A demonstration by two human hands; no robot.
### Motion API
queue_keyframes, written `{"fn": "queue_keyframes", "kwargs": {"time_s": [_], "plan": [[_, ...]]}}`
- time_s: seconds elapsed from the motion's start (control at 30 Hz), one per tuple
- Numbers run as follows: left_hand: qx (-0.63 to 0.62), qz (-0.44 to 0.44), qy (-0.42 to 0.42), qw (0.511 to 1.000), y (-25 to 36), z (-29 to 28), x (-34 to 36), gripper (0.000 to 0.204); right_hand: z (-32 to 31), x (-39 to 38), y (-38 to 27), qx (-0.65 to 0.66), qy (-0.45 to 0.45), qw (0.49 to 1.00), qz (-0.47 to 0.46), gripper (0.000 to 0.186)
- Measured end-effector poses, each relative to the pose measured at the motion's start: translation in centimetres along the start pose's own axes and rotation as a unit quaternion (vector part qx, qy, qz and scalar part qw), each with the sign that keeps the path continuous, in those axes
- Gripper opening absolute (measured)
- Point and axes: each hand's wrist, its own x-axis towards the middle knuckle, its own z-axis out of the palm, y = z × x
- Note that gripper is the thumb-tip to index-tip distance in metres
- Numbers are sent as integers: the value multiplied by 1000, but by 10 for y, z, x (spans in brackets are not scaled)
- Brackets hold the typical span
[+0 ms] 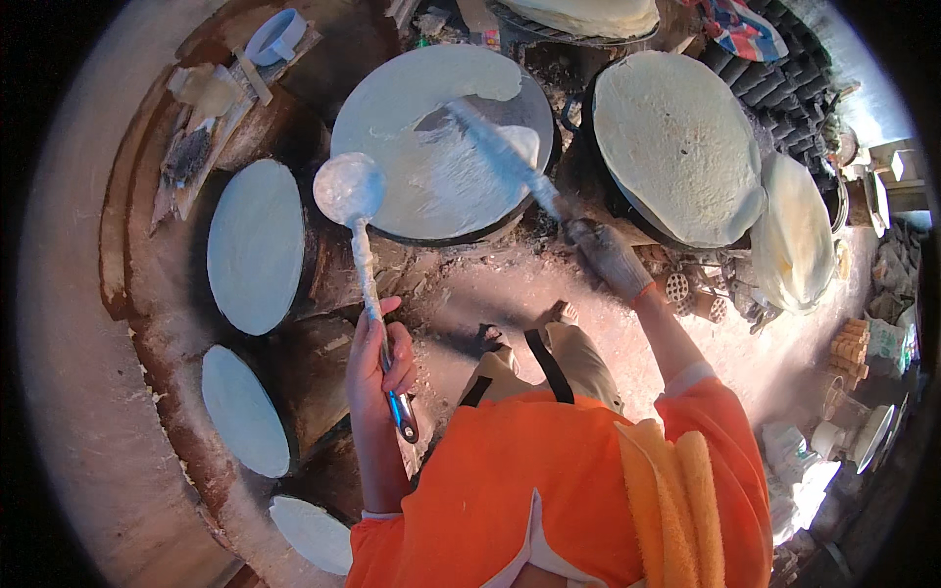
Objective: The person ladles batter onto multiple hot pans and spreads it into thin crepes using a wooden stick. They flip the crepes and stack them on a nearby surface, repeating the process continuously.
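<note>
In my left hand (377,353) is a long-handled ladle (350,191), its bowl coated in pale batter and raised beside the left edge of the middle round griddle (534,113). My right hand (610,257), in a dirty work glove, grips the handle of a long batter-covered spreader (500,149). Its blade lies across the pale batter (392,118) on that griddle, blurred by motion. Batter covers most of the surface, leaving a bare dark patch on the upper right. A lifted or folded bit of batter shows by the blade's right side.
To the right, a griddle bears a full flatbread (676,147); a stack of thin flatbreads (796,233) hangs beside it. More batter-covered griddles (257,245) line the left. Dark coal briquettes (789,93) are piled at the upper right. A white ring-shaped item (276,37) sits at the upper left.
</note>
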Motion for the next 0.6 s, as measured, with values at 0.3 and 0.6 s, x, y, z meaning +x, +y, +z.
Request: {"fn": "queue_keyframes", "kwargs": {"time_s": [0.3, 0.6], "plan": [[-6, -43, 1, 999, -4, 27, 28, 36, 21, 53, -53, -439, 219, 871, 0, 32], [-13, -118, -116, 986, 29, -25, 65, 31, 61, 54, -65, -561, 255, 787, -33, 45]]}}
